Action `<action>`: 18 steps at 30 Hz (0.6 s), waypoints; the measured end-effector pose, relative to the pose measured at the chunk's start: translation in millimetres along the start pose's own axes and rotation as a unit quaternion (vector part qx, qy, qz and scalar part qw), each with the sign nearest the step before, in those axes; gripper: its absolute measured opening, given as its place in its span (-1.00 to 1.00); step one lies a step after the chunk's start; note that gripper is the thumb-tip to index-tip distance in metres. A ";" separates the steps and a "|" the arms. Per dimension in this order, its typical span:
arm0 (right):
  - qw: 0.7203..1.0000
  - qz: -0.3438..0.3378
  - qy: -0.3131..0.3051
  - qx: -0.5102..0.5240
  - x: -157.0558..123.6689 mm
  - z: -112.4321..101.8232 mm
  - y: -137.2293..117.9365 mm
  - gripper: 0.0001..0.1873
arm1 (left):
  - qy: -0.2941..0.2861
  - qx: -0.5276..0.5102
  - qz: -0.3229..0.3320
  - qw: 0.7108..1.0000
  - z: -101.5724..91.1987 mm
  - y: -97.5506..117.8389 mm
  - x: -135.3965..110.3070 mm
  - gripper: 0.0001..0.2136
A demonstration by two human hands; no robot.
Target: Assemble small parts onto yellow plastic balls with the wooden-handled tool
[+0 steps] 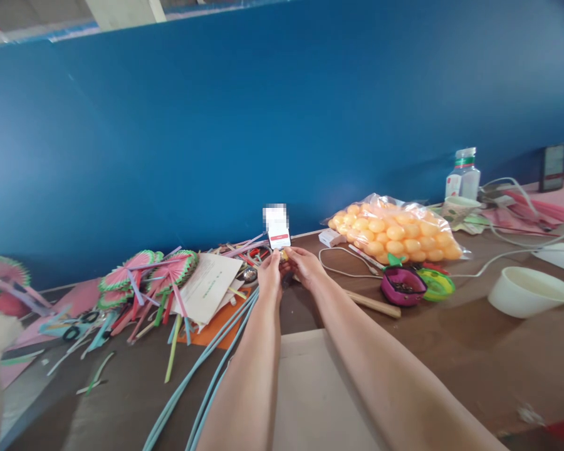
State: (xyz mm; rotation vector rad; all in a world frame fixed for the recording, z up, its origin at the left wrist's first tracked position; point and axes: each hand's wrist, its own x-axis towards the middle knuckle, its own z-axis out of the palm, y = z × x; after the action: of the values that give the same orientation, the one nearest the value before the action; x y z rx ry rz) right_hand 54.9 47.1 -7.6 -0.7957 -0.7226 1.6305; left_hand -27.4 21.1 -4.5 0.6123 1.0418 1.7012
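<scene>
Both my arms stretch forward over the brown table (474, 351). My left hand (269, 275) and my right hand (305, 263) meet near the blue wall, fingers closed together around a small white card with a red band (279, 237) that stands up above them. A small yellowish thing shows between the fingers; I cannot make it out. Long light-blue strips (207, 369) run along the table beside my left forearm.
Pink and green paper fans (141, 269) with coloured sticks and a white paper sheet (209, 285) lie at left. A bag of orange balls (397, 235), a purple box (403, 286), a wooden stick (371, 304), a white bowl (531, 291), cables and a bottle (463, 175) are at right.
</scene>
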 end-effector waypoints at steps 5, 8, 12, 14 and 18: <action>1.000 -0.002 0.027 -0.002 -5.1 2.9 -1.4 -0.83 | 0.002 -0.021 -0.004 1.000 2.7 -0.4 -1.1 -0.81; 0.999 0.007 0.045 0.009 -7.5 4.6 -3.4 -0.84 | 0.012 -0.032 -0.001 0.999 2.9 -0.7 -0.5 -0.81; 0.999 0.032 0.031 0.015 -8.4 4.7 -5.0 -0.83 | 0.020 -0.040 0.012 0.999 0.4 -3.2 3.7 -0.80; 0.999 0.039 0.010 0.011 -8.8 4.3 -5.0 -0.80 | 0.017 -0.041 0.021 0.999 -0.6 -4.7 5.3 -0.79; 0.999 0.034 -0.006 0.021 -9.5 3.3 -3.9 -0.75 | 0.012 -0.051 0.032 0.998 -0.4 -6.0 5.3 -0.78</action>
State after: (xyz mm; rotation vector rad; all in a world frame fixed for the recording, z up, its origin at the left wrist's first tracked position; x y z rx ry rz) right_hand 55.8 38.4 -1.3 -0.7873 -0.6739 1.7076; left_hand -26.7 26.6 -10.3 0.5664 0.9545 1.8101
